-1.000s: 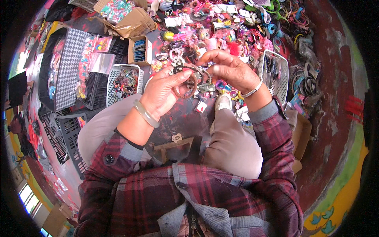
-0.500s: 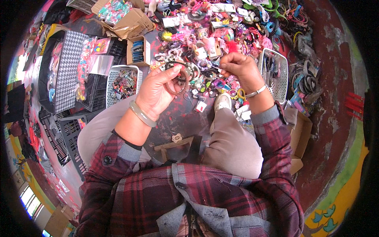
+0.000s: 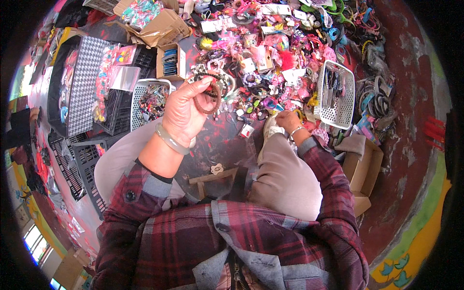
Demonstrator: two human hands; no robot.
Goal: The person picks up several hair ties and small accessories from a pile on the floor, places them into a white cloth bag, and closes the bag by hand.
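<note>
My left hand (image 3: 186, 104) is raised over the near left edge of the pile, closed round several hair ties. A brown ring-shaped hair tie (image 3: 216, 102) hangs from the fingers, with dark and pale ones (image 3: 227, 83) behind it. My right hand (image 3: 289, 122) is low beside my shoe (image 3: 271, 126), its fingers bent together and pointing into the near edge of the pile. What they hold, if anything, is hidden. A yellow loop (image 3: 300, 115) shows right beside those fingers. The heap of mixed hair accessories (image 3: 261, 63) spreads in front of me.
A white basket (image 3: 137, 108) of small hair ties stands left, and another white basket (image 3: 338, 118) stands right. Behind the left one is a carton (image 3: 180, 67) of blue packets. An open cardboard box (image 3: 369, 169) lies by my right arm, and black crates (image 3: 87, 162) lie far left.
My right hand has come down from above the pile, beside my left hand, to the floor by my shoe. My left hand has shifted slightly left, still gripping the hair ties.
</note>
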